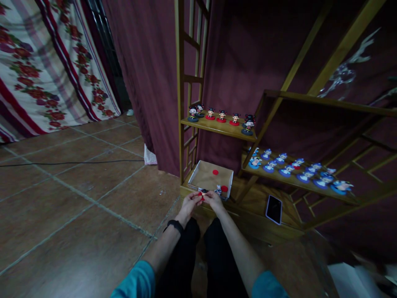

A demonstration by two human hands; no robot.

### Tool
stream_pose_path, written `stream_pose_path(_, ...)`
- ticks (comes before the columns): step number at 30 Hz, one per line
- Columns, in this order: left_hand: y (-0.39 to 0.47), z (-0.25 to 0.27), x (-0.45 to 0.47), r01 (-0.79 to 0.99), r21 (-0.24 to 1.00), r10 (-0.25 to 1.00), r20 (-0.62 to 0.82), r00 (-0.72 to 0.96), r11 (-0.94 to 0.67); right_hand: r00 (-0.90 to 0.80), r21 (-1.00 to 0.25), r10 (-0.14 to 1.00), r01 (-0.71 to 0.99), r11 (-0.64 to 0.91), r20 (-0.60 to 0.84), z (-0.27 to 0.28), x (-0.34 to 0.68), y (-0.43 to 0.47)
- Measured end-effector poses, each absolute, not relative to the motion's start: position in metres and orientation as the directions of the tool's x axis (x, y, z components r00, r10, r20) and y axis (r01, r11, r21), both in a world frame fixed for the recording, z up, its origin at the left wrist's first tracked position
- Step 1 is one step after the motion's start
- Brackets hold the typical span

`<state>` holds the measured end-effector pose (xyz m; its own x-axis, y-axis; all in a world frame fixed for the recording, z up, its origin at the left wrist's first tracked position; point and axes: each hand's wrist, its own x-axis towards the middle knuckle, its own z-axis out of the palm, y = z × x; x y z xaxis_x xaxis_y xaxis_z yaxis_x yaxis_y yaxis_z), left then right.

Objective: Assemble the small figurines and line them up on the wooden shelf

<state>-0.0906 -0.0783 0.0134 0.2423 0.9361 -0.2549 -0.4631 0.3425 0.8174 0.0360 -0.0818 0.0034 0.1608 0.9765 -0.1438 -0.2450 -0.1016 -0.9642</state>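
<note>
Between my two hands, just over the near edge of a shallow cardboard box (pixel 201 176), is a small figurine (pixel 204 192) with a dark top and red at its lower part. My left hand (pixel 190 204) pinches it from the left side. The fingers of my right hand (pixel 214 200) close on it from the right. Inside the box lie a red disc (pixel 215 172) towards the back and another red disc (pixel 224 188) by the right wall. Close to my right hand in the box is a black-and-white figure (pixel 218 190), partly hidden.
Figurines on red and dark bases (pixel 221 116) stand along the upper wooden shelf (pixel 217 125). Blue figurines (pixel 287 170) fill the lower right shelf. A phone (pixel 274 209) lies on the bottom board. A black cable (pixel 77 162) crosses the tiled floor to the left.
</note>
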Motion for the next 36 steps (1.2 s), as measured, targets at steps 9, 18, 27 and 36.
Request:
stream_pose_path(9,-0.077,0.016,-0.089,-0.467,0.831,0.938,-0.175,0.299,0.304,0.060,-0.884,0.977,-0.441,-0.156,-0.202,0.029,0.043,-0.095)
stream_pose_path(18,-0.077,0.018,-0.088,-0.439,0.860,0.943,-0.125,0.309,0.258,0.011,-0.847,0.973,-0.494,-0.196,-0.232,0.032,0.045,-0.097)
stream_pose_path(27,-0.080,0.020,-0.087,-0.458,0.840,0.942,-0.167,0.293,0.292,0.058,-0.893,0.970,-0.406,-0.192,-0.235,0.030,0.042,-0.094)
stream_pose_path(36,-0.080,0.025,-0.087,-0.354,0.931,0.981,-0.020,0.191,0.088,0.057,-0.905,0.980,-0.397,-0.151,-0.188,0.028,0.039,-0.096)
